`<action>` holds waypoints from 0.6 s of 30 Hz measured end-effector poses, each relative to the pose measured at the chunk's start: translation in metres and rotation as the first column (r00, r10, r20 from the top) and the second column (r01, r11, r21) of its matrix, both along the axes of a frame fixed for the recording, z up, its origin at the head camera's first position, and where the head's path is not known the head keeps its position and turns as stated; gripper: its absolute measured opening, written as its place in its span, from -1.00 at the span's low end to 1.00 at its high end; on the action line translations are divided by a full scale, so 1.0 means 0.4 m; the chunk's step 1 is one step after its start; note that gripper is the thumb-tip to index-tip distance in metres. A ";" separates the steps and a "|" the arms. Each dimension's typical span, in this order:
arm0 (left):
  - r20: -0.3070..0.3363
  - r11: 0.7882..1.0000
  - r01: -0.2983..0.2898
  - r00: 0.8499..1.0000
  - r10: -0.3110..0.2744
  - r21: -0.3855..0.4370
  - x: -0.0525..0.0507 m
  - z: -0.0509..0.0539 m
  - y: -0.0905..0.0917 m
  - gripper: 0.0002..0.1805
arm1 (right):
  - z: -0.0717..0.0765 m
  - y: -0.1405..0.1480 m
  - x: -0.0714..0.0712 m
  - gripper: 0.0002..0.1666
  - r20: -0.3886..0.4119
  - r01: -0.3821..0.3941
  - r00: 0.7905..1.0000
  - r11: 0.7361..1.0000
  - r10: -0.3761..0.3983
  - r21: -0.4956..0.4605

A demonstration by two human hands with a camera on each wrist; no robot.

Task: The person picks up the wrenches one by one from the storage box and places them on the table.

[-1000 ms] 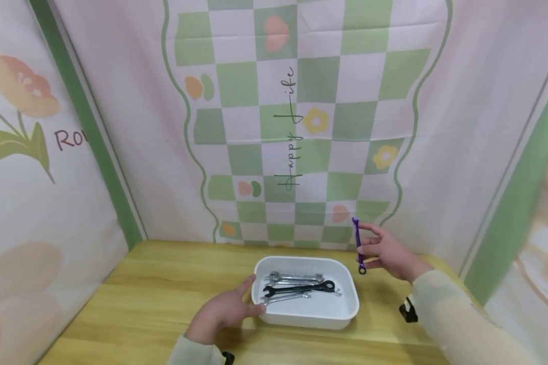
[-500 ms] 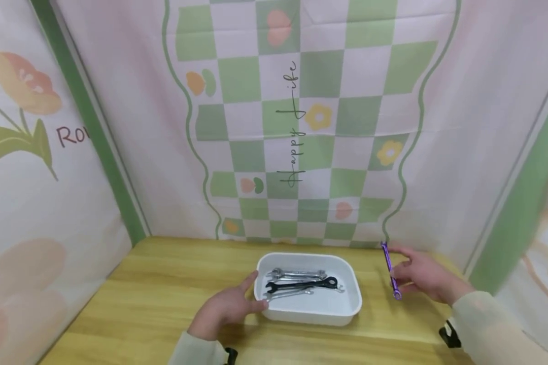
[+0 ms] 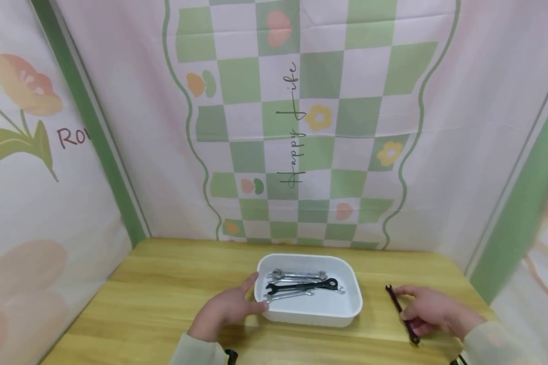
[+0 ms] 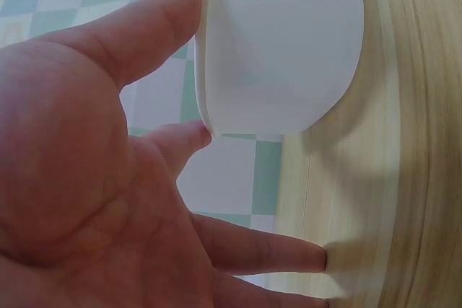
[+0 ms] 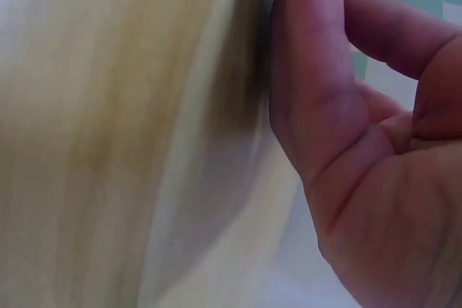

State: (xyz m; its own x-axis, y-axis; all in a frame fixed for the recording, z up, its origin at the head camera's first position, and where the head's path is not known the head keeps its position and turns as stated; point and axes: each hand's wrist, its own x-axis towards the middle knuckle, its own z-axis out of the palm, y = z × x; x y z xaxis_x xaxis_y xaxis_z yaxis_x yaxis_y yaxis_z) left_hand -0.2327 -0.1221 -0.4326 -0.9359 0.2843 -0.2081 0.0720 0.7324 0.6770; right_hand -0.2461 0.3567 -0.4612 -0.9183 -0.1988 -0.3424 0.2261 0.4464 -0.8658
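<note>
The right hand [image 3: 431, 309] is pinching a dark wrench [image 3: 398, 307] between its thumb and its fingers, which are bent around it. The wrench lies along the left side of this hand, at the fingertips. It is slanted: its far end is just beside the extended index finger, and its near end comes out below the other fingers, toward the person. The hand is low over the wooden table [image 3: 173, 284]; whether the wrench touches the wood, I cannot tell.

To the left of the wrench, and apart from it, stands a white box [image 3: 308, 319]. Inside it lie several silver wrenches [image 3: 300, 276], with one black wrench [image 3: 301, 287] across them. At the left side of the box is the left hand [image 3: 230, 307], with its fingers straight and spread; the thumb and one finger touch the rim. Behind the table hangs a checkered green and white cloth [image 3: 319, 167].
</note>
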 end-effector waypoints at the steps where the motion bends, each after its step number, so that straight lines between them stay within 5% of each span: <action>1: -0.001 1.000 -0.003 1.000 0.003 -0.001 -0.003 -0.007 -0.002 0.05 | 0.000 -0.004 0.003 -0.08 0.000 0.004 1.000 1.000 -0.004 0.003; 7: -0.002 1.000 0.000 1.000 0.000 0.004 0.006 0.003 -0.002 0.04 | 0.004 -0.033 0.016 -0.12 -0.062 0.056 0.997 0.990 -0.048 0.127; 12: 0.007 1.000 -0.001 1.000 0.000 0.022 0.007 0.004 -0.002 0.04 | 0.018 -0.068 0.030 -0.11 -0.137 0.088 0.989 0.953 -0.049 0.289; 18: -0.001 1.000 -0.001 1.000 0.001 0.004 0.002 0.006 -0.002 0.04 | 0.023 -0.082 0.032 -0.15 -0.154 0.108 0.986 0.928 -0.055 0.357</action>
State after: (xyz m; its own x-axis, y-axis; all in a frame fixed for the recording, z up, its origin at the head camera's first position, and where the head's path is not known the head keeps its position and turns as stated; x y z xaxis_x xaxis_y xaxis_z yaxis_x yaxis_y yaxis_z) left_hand -0.2320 -0.1229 -0.4303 -0.9365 0.2838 -0.2061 0.0716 0.7298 0.6798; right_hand -0.2331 0.3240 -0.4521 -0.9696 -0.0077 -0.2447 0.1643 0.7207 -0.6735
